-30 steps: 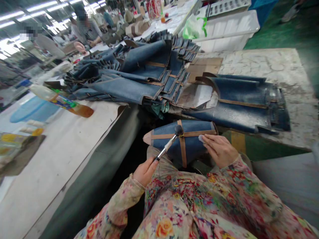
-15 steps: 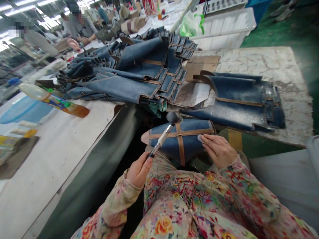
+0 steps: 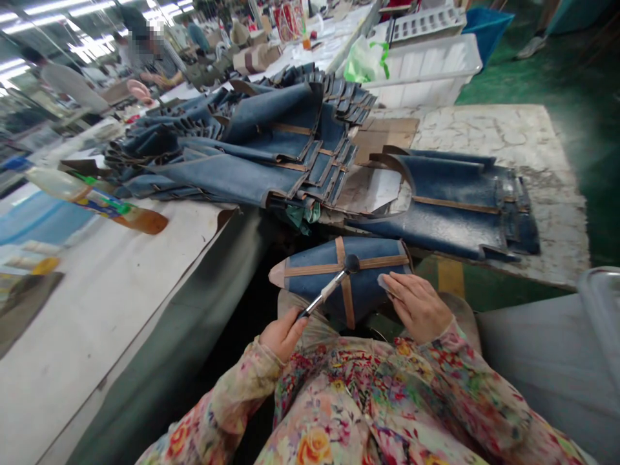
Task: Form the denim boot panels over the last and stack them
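Observation:
A blue denim shoe piece (image 3: 310, 284) with crossed tan strips lies on my lap. My left hand (image 3: 283, 334) is closed round the handle of a small hammer (image 3: 329, 287), whose dark head rests on the piece where the tan strips cross. My right hand (image 3: 416, 307) lies on the right end of the piece with its fingers pressed down flat, holding it still.
A big heap of the same blue pieces (image 3: 252, 148) covers the worktable ahead, with a smaller stack (image 3: 460, 200) on a marbled bench (image 3: 533, 142). A plastic bottle (image 3: 97, 200) lies at left. White crates (image 3: 426, 64) and other workers sit farther back.
The hammer rose off the piece half a second ago and has come back down onto the strip crossing. My right hand has stayed on the piece.

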A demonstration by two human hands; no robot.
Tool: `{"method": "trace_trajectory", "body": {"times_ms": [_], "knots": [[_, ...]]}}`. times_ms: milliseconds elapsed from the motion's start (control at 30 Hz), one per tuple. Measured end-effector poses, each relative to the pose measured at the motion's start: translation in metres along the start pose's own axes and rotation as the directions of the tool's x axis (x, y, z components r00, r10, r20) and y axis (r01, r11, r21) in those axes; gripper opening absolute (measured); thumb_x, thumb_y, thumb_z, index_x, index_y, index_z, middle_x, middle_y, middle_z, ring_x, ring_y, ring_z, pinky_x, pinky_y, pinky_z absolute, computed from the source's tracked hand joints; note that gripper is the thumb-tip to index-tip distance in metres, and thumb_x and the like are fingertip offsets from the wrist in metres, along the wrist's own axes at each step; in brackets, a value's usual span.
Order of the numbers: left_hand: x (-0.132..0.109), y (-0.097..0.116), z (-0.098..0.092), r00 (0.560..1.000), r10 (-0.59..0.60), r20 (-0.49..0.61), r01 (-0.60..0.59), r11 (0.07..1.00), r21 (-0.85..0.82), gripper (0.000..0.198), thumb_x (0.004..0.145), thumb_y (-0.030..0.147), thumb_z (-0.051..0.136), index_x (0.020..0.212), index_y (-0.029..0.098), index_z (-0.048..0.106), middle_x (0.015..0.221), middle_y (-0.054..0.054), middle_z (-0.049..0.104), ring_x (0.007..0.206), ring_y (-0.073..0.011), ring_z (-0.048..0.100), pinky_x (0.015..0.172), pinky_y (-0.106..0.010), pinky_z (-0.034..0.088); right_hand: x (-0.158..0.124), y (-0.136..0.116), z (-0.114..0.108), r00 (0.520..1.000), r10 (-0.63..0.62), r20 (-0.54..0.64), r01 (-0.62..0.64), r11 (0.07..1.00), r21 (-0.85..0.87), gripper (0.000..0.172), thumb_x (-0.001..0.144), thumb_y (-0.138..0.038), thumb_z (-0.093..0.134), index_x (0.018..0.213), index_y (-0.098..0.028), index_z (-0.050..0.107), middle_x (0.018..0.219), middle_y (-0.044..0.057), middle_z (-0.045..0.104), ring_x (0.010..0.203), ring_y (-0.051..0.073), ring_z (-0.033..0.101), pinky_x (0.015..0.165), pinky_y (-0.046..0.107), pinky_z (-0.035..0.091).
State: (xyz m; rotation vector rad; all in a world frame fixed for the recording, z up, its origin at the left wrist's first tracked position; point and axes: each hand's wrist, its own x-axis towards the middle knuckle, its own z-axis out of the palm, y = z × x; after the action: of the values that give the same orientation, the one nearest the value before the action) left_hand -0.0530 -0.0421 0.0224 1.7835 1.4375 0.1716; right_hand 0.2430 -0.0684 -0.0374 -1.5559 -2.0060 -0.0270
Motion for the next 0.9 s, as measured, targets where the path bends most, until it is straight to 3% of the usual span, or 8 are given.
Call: {"method": "trace_trajectory", "body": {"times_ms": [233, 400, 533, 667, 800, 900], "knots": [[0.018, 0.036, 0.011, 0.986, 0.167, 0.013, -0.165, 0.983, -0.078, 0.043, 0.086, 0.047, 0.027, 0.102, 0.017, 0.052, 0.060, 0.002, 0.048, 0.054, -0.0110, 0.047, 0.052, -0.021, 0.036, -0.002, -0.004, 0.000, 0.999, -0.008, -0.031, 0.009, 1.000, 0.024, 0.040, 0.084, -0.012, 0.039, 0.121, -0.018, 0.051, 0.115, 0.006, 0.056, 0.109, 0.018, 0.047, 0.097, 0.035, 0.041], [0.038, 0.045, 0.029, 0.994, 0.092, 0.056, -0.100, 0.979, 0.175, 0.034, 0.085, 0.042, 0.029, 0.091, 0.019, 0.054, 0.065, 0.000, 0.053, 0.062, -0.0142, 0.053, 0.060, -0.023, 0.039, -0.004, -0.006, 0.001, 0.998, -0.020, -0.058, 0.021, 1.000, 0.011, 0.041, 0.083, -0.010, 0.038, 0.122, -0.015, 0.050, 0.116, 0.007, 0.056, 0.110, 0.018, 0.047, 0.096, 0.036, 0.041], [0.043, 0.058, 0.030, 0.981, 0.171, 0.088, -0.186, 0.959, 0.212, 0.035, 0.088, 0.042, 0.024, 0.095, 0.021, 0.051, 0.073, -0.001, 0.057, 0.067, -0.0144, 0.056, 0.061, -0.023, 0.039, -0.004, -0.005, 0.002, 0.995, -0.034, -0.088, 0.035, 0.999, 0.012, 0.040, 0.082, -0.009, 0.039, 0.121, -0.013, 0.050, 0.115, 0.008, 0.057, 0.110, 0.019, 0.047, 0.095, 0.035, 0.042], [0.048, 0.072, 0.030, 0.979, 0.088, 0.183, -0.146, 0.931, 0.336, 0.033, 0.088, 0.042, 0.028, 0.096, 0.021, 0.052, 0.075, -0.002, 0.060, 0.072, -0.0174, 0.059, 0.063, -0.025, 0.039, -0.005, -0.004, 0.001, 0.998, -0.016, -0.059, 0.016, 1.000, 0.008, 0.041, 0.083, -0.011, 0.038, 0.121, -0.014, 0.050, 0.115, 0.008, 0.056, 0.111, 0.020, 0.046, 0.096, 0.037, 0.042], [0.051, 0.078, 0.033, 0.978, 0.160, 0.132, -0.192, 0.939, 0.285, 0.033, 0.089, 0.042, 0.025, 0.096, 0.022, 0.050, 0.081, -0.002, 0.061, 0.075, -0.0165, 0.059, 0.065, -0.024, 0.040, -0.006, -0.004, 0.001, 0.999, -0.031, -0.040, 0.032, 0.999, 0.024, 0.043, 0.083, -0.012, 0.036, 0.125, -0.016, 0.047, 0.116, 0.008, 0.055, 0.112, 0.019, 0.046, 0.096, 0.038, 0.042], [0.049, 0.077, 0.032, 0.981, 0.121, 0.151, -0.166, 0.927, 0.336, 0.033, 0.088, 0.042, 0.027, 0.095, 0.021, 0.051, 0.078, -0.004, 0.061, 0.072, -0.0180, 0.059, 0.064, -0.025, 0.041, -0.007, -0.004, 0.001, 0.999, -0.022, -0.046, 0.023, 1.000, 0.017, 0.044, 0.083, -0.012, 0.037, 0.126, -0.017, 0.046, 0.116, 0.007, 0.055, 0.112, 0.020, 0.046, 0.097, 0.038, 0.041]]}}
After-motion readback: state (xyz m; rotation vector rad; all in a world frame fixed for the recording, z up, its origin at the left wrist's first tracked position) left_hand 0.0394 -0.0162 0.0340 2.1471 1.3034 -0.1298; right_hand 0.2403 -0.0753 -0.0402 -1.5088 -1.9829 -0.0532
